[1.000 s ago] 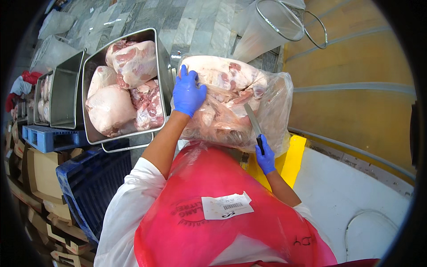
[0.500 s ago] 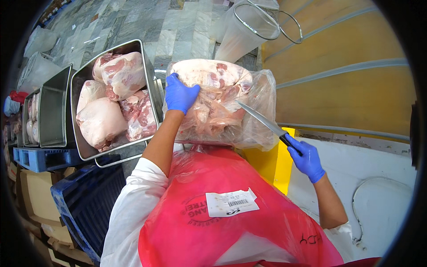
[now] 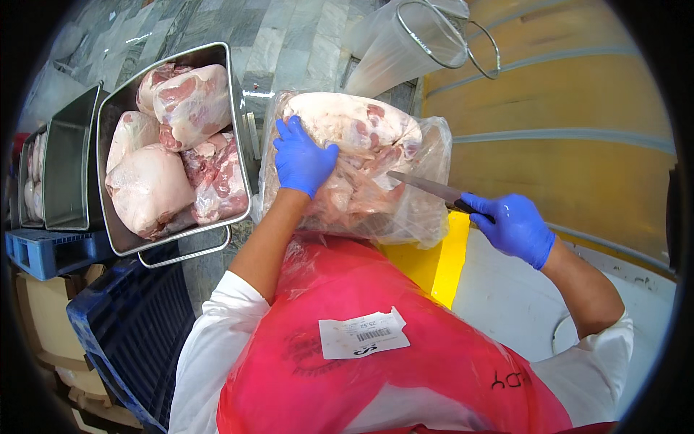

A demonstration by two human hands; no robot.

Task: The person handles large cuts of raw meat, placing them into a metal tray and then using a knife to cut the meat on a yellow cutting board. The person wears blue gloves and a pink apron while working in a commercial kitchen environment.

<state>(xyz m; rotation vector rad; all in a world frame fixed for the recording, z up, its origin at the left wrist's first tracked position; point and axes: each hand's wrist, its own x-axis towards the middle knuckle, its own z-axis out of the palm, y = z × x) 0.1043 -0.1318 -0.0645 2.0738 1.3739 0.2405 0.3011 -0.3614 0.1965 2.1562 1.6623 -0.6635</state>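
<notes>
My left hand (image 3: 303, 158), in a blue glove, rests with fingers spread on a large pale piece of meat (image 3: 340, 116) and the clear plastic around it. The meat has a thick fat layer along its far side and pinker flesh nearer me. It lies on an opened clear plastic bag (image 3: 426, 195) that spreads out to the right. My right hand (image 3: 513, 228), gloved too, is closed round the black handle of a long knife (image 3: 434, 188). The blade points left, its tip at the right part of the meat; whether it cuts in is unclear.
On the left, a metal tub (image 3: 105, 173) holds several large meat pieces; another metal tub (image 3: 66, 159) stands beyond it. Blue pallets (image 3: 130, 325) and cardboard boxes (image 3: 54, 318) lie lower left. A clear bag on a wire ring (image 3: 426, 43) hangs ahead, beside a yellowish panel (image 3: 549, 94).
My right hand has moved up and slightly right, with the forearm swung outward. The knife now lies flatter, its tip still near the meat. My left hand stays on the meat.
</notes>
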